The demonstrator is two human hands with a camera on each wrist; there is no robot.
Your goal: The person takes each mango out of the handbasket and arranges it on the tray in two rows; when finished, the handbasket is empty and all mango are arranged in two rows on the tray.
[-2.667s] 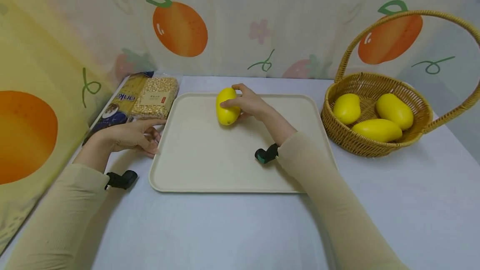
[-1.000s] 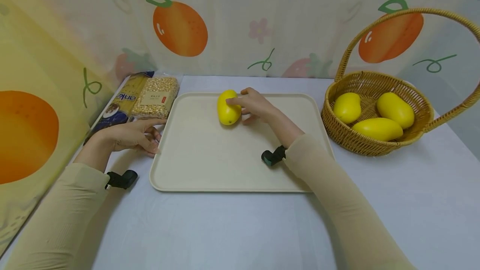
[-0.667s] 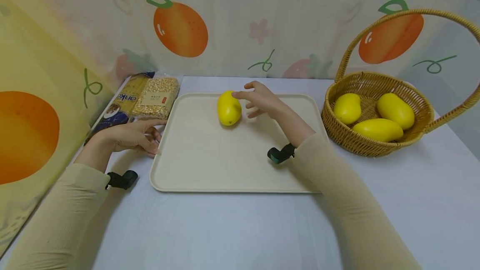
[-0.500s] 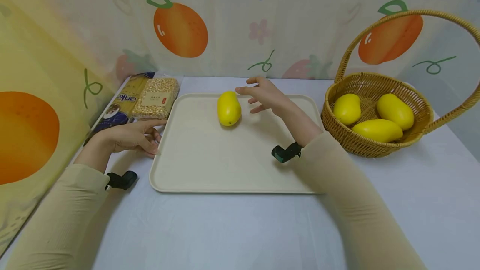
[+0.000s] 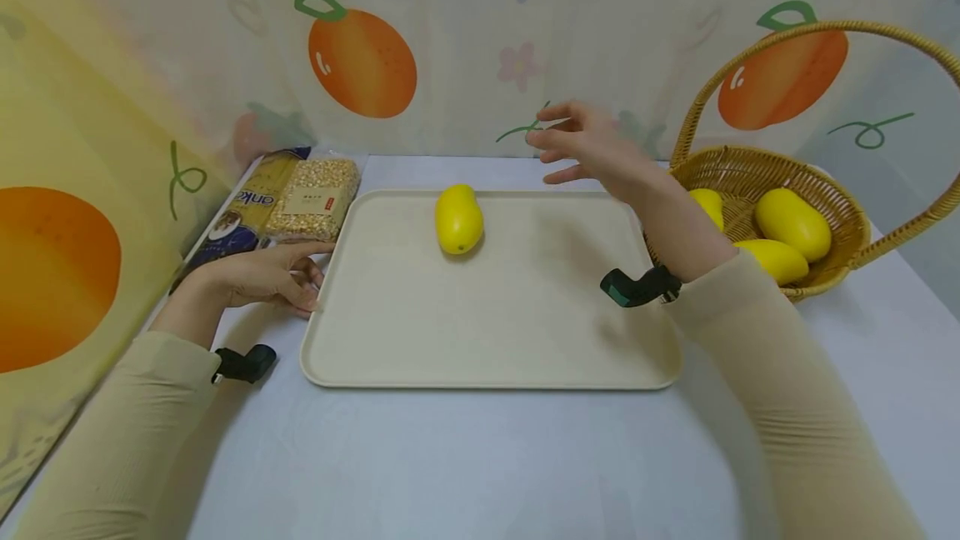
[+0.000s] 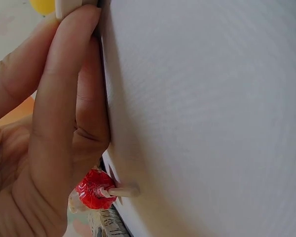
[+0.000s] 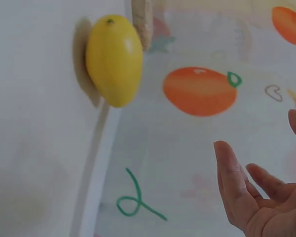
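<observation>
A yellow mango (image 5: 459,220) lies on the cream tray (image 5: 450,332), near its far edge. My right hand (image 5: 596,144) is raised over the tray's far right side, apart from the mango, with fingers spread and nothing in them. In the right wrist view, the mango (image 7: 114,60) lies well away from the fingers. My left hand (image 5: 262,275) is at the tray's left rim. Its fingertips pinch the rim, as the left wrist view shows at the pale tray edge (image 6: 71,7).
A wicker basket (image 5: 840,257) with more mangoes stands at the right, partly behind my right forearm. Left of the tray lie a bag of corn kernels (image 5: 315,198) and a blue-and-gold packet (image 5: 251,202). A red-wrapped lollipop (image 6: 96,190) shows by my left hand.
My right hand has let go of the mango, then risen and moved right toward the basket. The mango stays on the tray. My left hand keeps its place at the rim.
</observation>
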